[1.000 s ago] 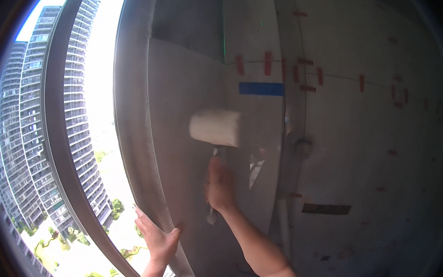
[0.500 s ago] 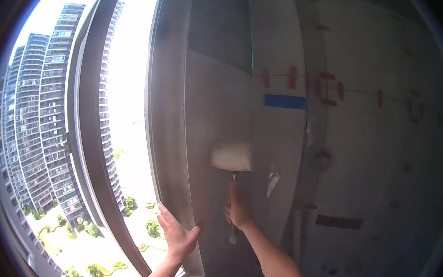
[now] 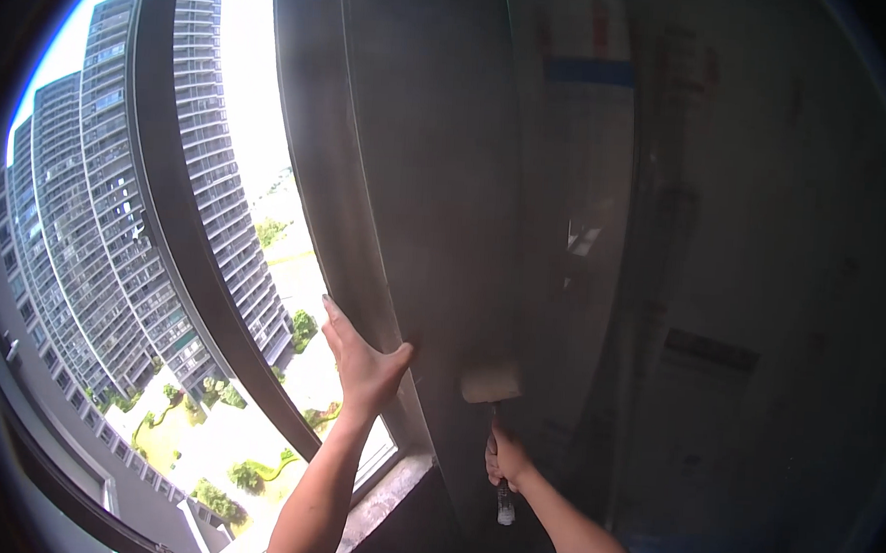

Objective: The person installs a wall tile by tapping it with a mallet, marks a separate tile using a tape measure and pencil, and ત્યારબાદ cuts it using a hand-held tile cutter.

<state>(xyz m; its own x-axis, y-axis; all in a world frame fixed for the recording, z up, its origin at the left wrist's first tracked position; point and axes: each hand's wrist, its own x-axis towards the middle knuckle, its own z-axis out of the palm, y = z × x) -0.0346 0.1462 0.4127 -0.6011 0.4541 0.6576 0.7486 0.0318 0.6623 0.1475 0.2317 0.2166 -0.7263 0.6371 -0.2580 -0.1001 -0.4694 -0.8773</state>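
Note:
My right hand (image 3: 507, 454) is closed around the handle of a paint roller (image 3: 492, 383), whose pale, blurred sleeve is low on the dark grey wall (image 3: 427, 196). My left hand (image 3: 364, 357) rests on the edge of the window reveal (image 3: 313, 170), its fingers and thumb spread apart, higher than my right hand and left of it.
A window with a dark upright frame (image 3: 155, 81) fills the left side, with tall buildings and trees outside. A pale sill (image 3: 384, 499) runs below it. At the right, a dim wall (image 3: 755, 243) carries blue tape (image 3: 589, 71) and red tape strips.
The roller and my right hand have moved downward. My left hand stays at the window edge but appears higher in view as the camera has shifted; the tape now sits higher too.

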